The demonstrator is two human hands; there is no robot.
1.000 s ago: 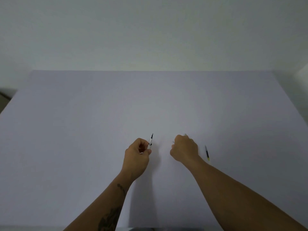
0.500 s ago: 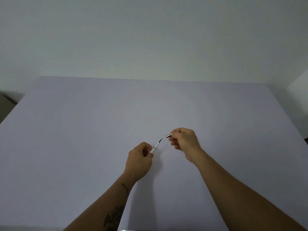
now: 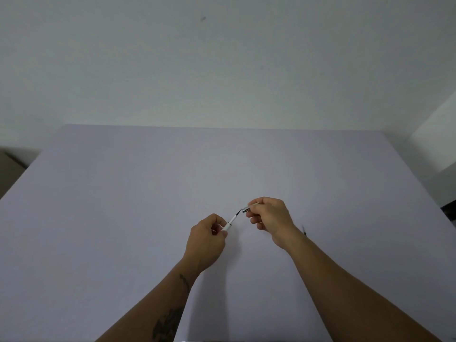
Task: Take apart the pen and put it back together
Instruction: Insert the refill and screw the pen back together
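My left hand (image 3: 206,239) pinches a white pen barrel (image 3: 231,220) whose black end points up and to the right. My right hand (image 3: 269,217) grips a silvery pen piece (image 3: 248,208), its open end facing the barrel's black end. The two ends nearly touch; I cannot tell whether they meet. Both hands hover above the pale lilac table (image 3: 123,218). A thin dark refill (image 3: 304,230) lies on the table just right of my right wrist, partly hidden by it.
A plain wall rises behind the table's far edge (image 3: 222,127). A white surface (image 3: 436,149) stands at the far right, and a brownish object (image 3: 9,169) shows past the left edge.
My right hand rose from the table with the silvery piece and brought it up to the barrel's black end. My left hand tilted the barrel to the right.
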